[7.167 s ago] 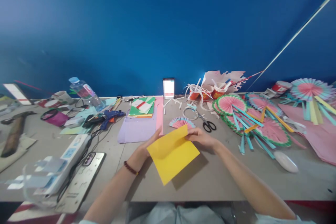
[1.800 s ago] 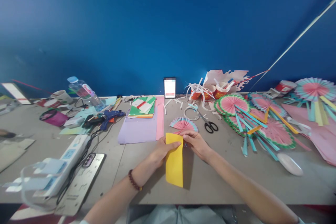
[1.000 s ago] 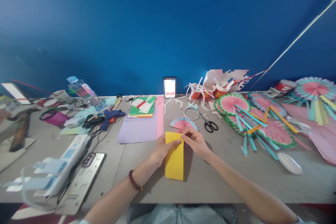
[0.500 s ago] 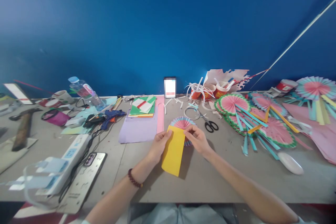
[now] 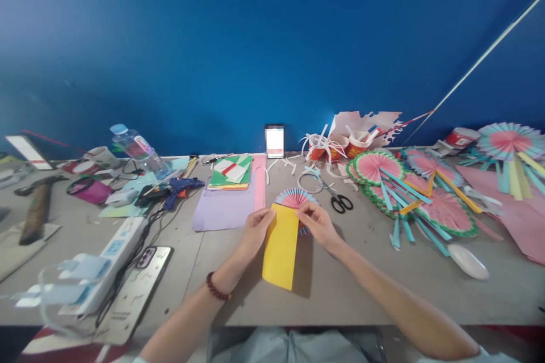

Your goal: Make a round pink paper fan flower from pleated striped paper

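Note:
A sheet of yellow paper (image 5: 281,249) hangs between my two hands, its long side running down toward me. My left hand (image 5: 256,231) pinches its upper left corner, and my right hand (image 5: 319,228) pinches the upper right one. Just behind the sheet, a pink and blue pleated paper fan (image 5: 297,197) lies on the table, partly hidden by the paper and my right hand. Black-handled scissors (image 5: 342,203) rest to the right of the fan, beside a white ring-shaped coil (image 5: 310,182).
Left of my hands are purple paper (image 5: 221,210), a blue glue gun (image 5: 176,188), a power strip (image 5: 113,261), a phone (image 5: 134,295) and a hammer (image 5: 36,210). To the right lie watermelon-patterned fans (image 5: 451,212) and a white mouse (image 5: 468,261). Red cups (image 5: 356,150) stand at the back.
The yellow sheet has turned a little and now shows more of its face, with its lower edge slightly lower. Both hands keep their pinch at the top corners.

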`<state>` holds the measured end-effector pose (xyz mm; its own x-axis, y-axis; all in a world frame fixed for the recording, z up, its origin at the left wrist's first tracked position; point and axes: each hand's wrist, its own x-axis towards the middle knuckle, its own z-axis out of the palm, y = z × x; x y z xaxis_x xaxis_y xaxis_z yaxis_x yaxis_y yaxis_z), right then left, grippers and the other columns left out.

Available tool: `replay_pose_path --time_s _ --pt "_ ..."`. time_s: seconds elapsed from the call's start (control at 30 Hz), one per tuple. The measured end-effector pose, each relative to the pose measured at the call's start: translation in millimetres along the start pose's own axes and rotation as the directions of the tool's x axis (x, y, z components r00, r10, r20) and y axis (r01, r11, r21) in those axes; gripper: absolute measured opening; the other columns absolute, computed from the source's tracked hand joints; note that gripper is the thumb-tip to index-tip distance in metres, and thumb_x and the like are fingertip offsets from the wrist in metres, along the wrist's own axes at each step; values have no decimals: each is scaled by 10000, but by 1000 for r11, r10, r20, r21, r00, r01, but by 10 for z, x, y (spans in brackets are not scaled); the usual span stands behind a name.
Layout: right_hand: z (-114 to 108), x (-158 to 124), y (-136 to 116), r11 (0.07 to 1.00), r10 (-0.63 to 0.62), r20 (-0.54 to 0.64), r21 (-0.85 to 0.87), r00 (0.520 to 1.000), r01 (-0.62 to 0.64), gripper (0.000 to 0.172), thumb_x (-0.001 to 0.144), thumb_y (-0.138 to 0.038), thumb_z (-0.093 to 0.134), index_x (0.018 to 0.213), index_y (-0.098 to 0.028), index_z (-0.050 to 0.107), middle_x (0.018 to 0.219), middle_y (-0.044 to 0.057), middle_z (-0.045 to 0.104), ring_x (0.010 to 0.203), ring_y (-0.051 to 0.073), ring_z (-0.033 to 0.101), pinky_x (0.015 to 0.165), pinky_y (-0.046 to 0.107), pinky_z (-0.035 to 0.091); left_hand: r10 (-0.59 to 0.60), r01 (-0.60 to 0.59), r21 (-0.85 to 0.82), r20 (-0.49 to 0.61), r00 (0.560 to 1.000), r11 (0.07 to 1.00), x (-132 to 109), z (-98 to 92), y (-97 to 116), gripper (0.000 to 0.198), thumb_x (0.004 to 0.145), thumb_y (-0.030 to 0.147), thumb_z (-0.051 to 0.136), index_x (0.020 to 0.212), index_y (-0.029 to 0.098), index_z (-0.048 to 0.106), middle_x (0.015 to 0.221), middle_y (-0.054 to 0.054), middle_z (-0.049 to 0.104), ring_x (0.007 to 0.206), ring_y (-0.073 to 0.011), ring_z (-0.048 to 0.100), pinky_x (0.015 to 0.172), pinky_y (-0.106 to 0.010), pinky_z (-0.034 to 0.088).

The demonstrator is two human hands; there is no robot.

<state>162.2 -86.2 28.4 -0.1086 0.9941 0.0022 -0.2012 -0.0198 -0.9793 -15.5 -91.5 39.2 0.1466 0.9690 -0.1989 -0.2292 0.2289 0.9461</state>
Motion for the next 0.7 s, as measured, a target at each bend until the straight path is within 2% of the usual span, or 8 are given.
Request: replay_pose_path --time_s 0.17,0.47,0.7 --pt "-13 5 15 1000 -12 15 -13 1000 13 362 668 -490 729 669 -186 535 600 -35 538 534 100 510 540 249 431 73 -71 31 -61 995 997 56 -45 37 351 614 418 782 831 145 739 807 -69 725 695 -169 635 669 -272 500" --pt "12 14 12 998 -50 28 -37 998 51 359 673 -492 717 645 -184 534 615 -27 553 530 94 503 529 244 430 111 -102 70 -142 984 992 74 -45 27 289 637 428 751 667 149 683 649 -10 641 598 -118 546 586 -225 428" --pt "-6 40 22 1000 17 22 9 1000 -17 349 650 -489 730 650 -195 542 574 -32 553 516 105 501 512 247 430 53 -52 4 -66 996 999 66 -52 56 277 659 414 745 610 161 642 545 22 563 515 -94 487 539 -210 406"
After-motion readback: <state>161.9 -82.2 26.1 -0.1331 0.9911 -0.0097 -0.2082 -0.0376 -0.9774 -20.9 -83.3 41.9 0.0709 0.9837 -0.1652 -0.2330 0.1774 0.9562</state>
